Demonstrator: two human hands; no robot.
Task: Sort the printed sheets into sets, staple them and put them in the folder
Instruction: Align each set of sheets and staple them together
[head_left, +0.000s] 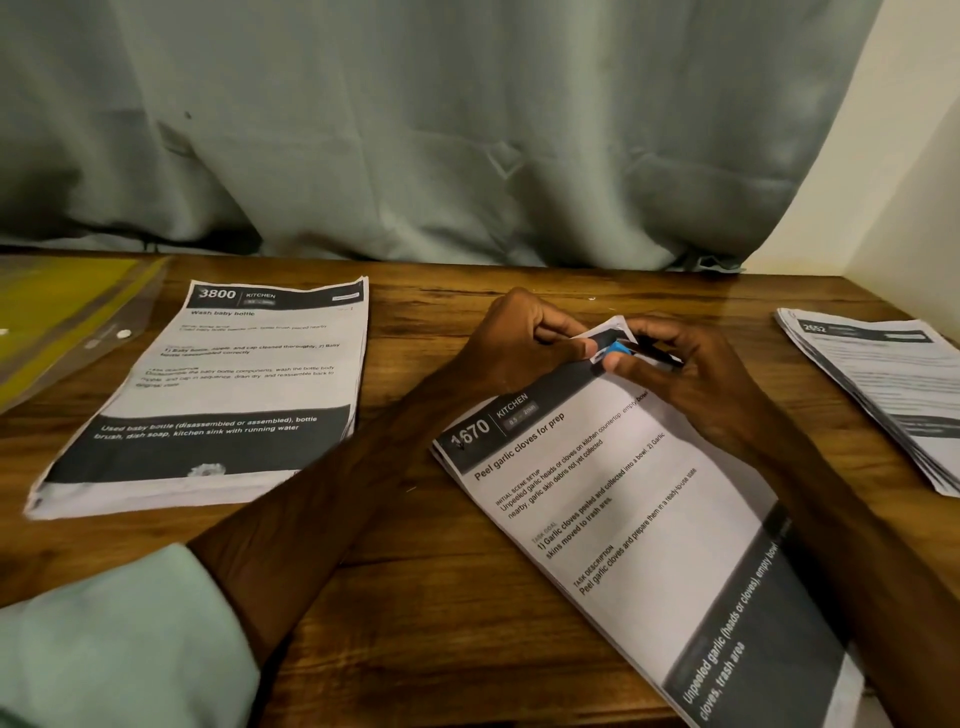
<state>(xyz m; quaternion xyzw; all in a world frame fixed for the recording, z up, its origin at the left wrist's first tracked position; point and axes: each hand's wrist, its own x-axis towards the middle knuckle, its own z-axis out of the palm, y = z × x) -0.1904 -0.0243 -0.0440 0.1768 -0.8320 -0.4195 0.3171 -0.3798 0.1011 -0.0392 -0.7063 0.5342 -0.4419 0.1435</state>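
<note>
The 1670 set (623, 499) lies slanted on the worktop (415, 597), its top corner lifted between both hands. The left hand (519, 338) has a closed grip, pinching that corner; the right hand (691, 374) curls its grip round a small blue stapler (616, 351) biting the same corner. To staple well, I would square the edges first, seat the corner fully in, then squeeze firmly once. The 3800 stack (223, 384) lies left of the set, the folder (67, 312) farther left.
</note>
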